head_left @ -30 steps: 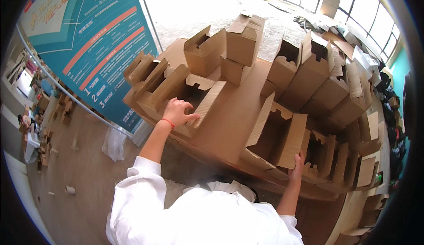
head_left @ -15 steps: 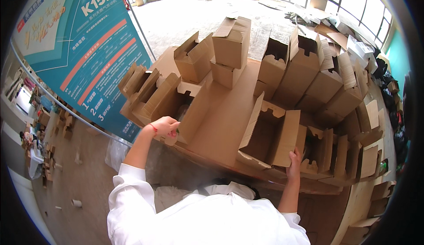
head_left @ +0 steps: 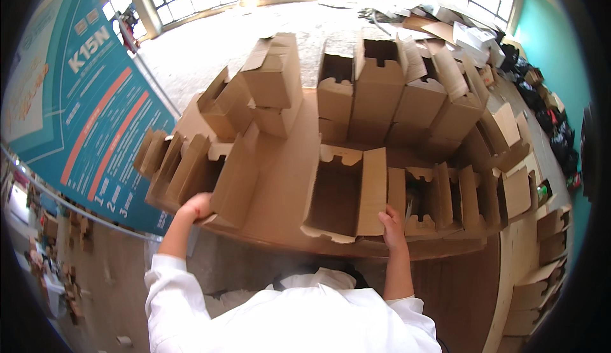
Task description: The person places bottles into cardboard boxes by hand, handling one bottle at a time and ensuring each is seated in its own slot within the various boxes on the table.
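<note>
My right hand [head_left: 393, 225] grips the near edge of the right flap of an open cardboard box [head_left: 335, 194], thumb on the flap. This box stands upright near the table's front edge, and its dark inside looks bare. On the left, my left hand [head_left: 200, 207] is at the near end of another open box [head_left: 237, 181], beside its raised right flap. Its fingers are blurred and partly hidden behind the cardboard, so whether they hold anything does not show. A red band circles my left wrist.
Several open boxes [head_left: 445, 194] stand in a row on the right, with taller ones [head_left: 375, 92] behind. Two stacked boxes [head_left: 273, 79] are at the back left of the brown table [head_left: 280, 181]. A blue-green banner [head_left: 95, 117] stands left; discarded packaging [head_left: 445, 28] lies behind right.
The view has turned right, so the table and boxes sit further left in the picture. My left hand has dropped lower at the left box; my right hand stays on the same flap.
</note>
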`<state>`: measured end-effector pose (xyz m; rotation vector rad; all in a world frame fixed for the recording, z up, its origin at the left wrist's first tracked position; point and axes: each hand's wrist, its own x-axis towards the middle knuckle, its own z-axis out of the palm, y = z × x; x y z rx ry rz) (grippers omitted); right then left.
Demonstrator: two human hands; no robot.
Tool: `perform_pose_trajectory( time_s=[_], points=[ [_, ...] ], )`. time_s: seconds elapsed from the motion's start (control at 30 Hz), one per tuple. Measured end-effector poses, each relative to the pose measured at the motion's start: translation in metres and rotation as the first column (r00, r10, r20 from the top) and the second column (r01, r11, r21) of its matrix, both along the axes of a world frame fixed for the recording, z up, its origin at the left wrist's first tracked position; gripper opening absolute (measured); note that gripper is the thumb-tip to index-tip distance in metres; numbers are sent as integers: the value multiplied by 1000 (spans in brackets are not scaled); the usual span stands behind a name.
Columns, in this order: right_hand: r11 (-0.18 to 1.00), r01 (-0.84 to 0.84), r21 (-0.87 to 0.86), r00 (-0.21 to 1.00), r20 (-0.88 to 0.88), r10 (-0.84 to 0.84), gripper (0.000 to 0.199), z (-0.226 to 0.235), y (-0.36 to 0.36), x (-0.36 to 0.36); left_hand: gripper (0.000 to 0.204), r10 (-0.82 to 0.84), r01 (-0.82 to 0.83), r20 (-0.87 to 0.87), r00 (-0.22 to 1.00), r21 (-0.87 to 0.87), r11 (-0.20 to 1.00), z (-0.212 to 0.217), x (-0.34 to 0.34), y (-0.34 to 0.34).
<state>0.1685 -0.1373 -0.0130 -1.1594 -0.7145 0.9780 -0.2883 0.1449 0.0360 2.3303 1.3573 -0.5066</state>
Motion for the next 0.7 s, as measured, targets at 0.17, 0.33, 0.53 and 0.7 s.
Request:
perform_pose_trajectory(
  time_s=[0.17, 0.33, 0.53, 0.7],
  points=[
    [999, -25, -20, 999, 23, 26, 35, -10, -2, 4, 54, 159, -244, -348, 924, -216, 946, 51, 21, -6],
    [997, -69, -32, 998, -10, 69, 40, -2, -1, 1, 49, 348, -358, -84, 934, -226, 906, 3, 4, 33],
    [993, -87, -84, 995, 45, 91, 33, 5, -1, 4, 41, 877, -557, 203, 435, -705, 439, -7, -16, -27],
    [993, -83, -81, 995, 44, 87, 31, 11, 1, 0, 43, 915, -713, 79, 395, -602, 360, -31, -15, -14]
  ],
)
